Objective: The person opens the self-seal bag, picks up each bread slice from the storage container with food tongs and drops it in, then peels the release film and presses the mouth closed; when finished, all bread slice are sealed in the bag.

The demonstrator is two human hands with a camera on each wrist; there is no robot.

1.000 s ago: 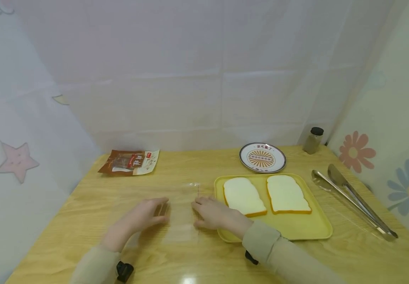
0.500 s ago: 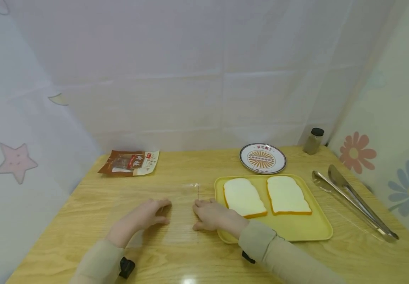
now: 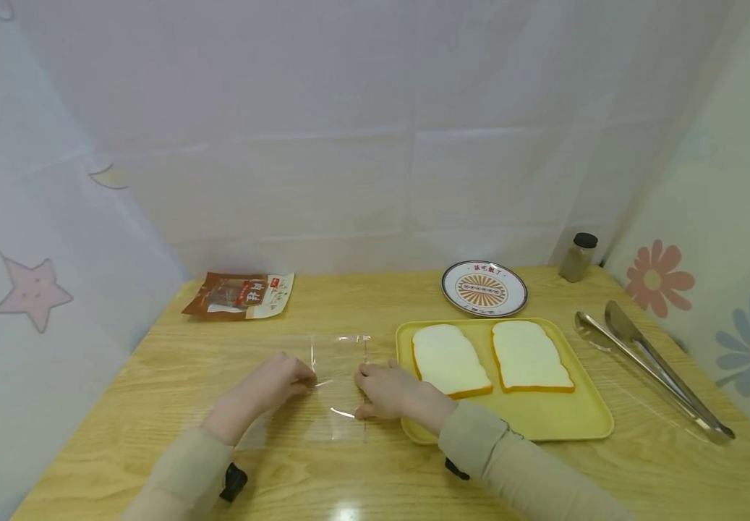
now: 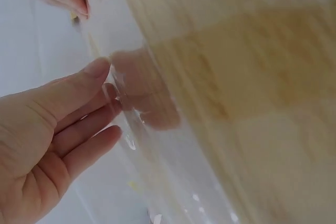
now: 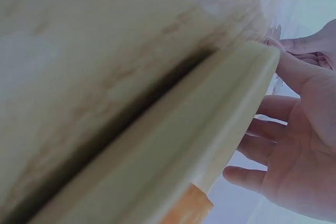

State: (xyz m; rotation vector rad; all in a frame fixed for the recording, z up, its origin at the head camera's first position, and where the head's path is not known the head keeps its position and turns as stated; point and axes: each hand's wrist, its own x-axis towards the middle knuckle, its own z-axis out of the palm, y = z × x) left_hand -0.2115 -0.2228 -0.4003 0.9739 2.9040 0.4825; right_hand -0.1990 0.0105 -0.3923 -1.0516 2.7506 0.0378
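Note:
A clear plastic bag [image 3: 342, 428] lies on the wooden table, with a thin reddish line along its right edge. My left hand [image 3: 269, 385] pinches the bag's upper film, and creases spread from the fingertips. In the left wrist view, the thumb and bent fingers of this hand [image 4: 63, 119] meet the raised film. My right hand [image 3: 384, 391] rests at the bag's right edge, fingers loosely bent, beside the yellow tray [image 3: 511, 423]. Two bread slices [image 3: 449, 358] lie on that tray. In the right wrist view, the tray's rim [image 5: 173, 145] hides part of the right fingertips.
Behind the bag lies a brown printed food packet [image 3: 238, 297]. A patterned plate [image 3: 484, 289] stands behind the tray, and a black-capped jar [image 3: 578, 259] is at the back right. Metal tongs [image 3: 654, 373] lie right of the tray. Cloth-covered walls [image 3: 375, 181] bound the table.
The left hand's thumb and fingers have drawn together, and the bag's film has become creased beside them. The right hand stays at the bag's right edge.

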